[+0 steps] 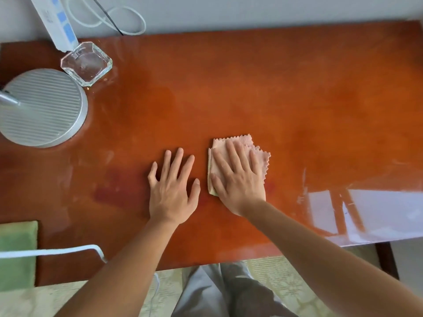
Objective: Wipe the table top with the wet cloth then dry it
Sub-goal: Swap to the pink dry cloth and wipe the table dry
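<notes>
Right hand flat on pink cloth, frame centre | left hand splayed empty beside | I see unwiped table top above.

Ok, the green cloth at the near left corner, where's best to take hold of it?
Take the green cloth by its right edge, reaching in with the left hand. It lies flat, the rest runs out of frame, and a white cable crosses it, so lift from under the cable.

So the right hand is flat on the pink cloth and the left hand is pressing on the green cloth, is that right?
Not quite. The right hand is flat on the pink cloth, but the left hand lies flat on the bare table top, not on the green cloth, which sits untouched at the table's near left corner. The head view shows this.
</notes>
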